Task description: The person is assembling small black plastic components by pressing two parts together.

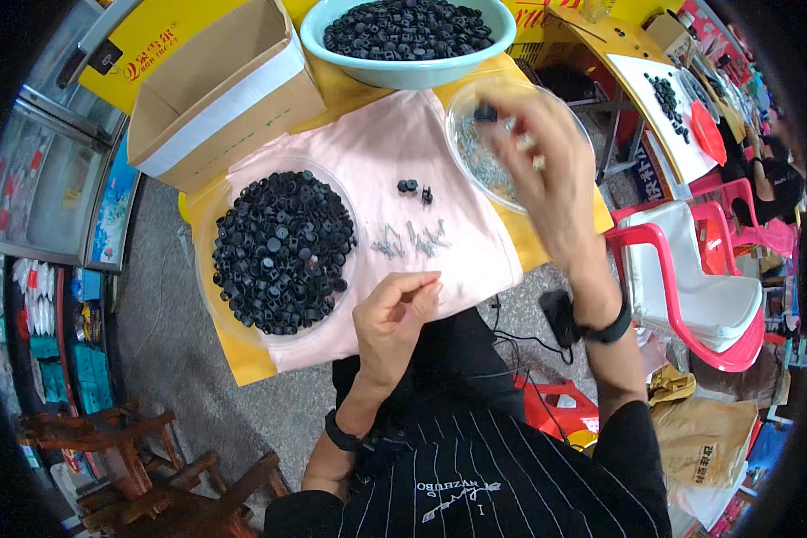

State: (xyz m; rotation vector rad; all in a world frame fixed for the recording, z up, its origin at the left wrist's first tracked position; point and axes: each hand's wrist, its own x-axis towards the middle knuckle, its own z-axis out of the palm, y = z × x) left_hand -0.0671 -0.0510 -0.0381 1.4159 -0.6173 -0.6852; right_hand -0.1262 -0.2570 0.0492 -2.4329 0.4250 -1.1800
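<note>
My left hand (390,323) is closed in a pinch above the near edge of a pink cloth (475,255); whatever its fingertips hold, if anything, is too small to make out. Just beyond it lie several thin silver metal pins (410,240). Farther back on the cloth are a few small black plastic parts (408,186). My right hand (547,166), blurred by motion, is over a clear round tray (451,148) of small silvery pieces. A dark piece (485,112) shows at its fingertips; the blur hides whether it is gripped.
Left on the cloth, a clear round tray (208,291) holds a heap of black plastic parts (278,251). Behind stand an open cardboard box (224,99) and a light blue basin (403,73) full of black parts. A pink-framed chair (690,269) is to the right, wooden furniture (134,466) lower left.
</note>
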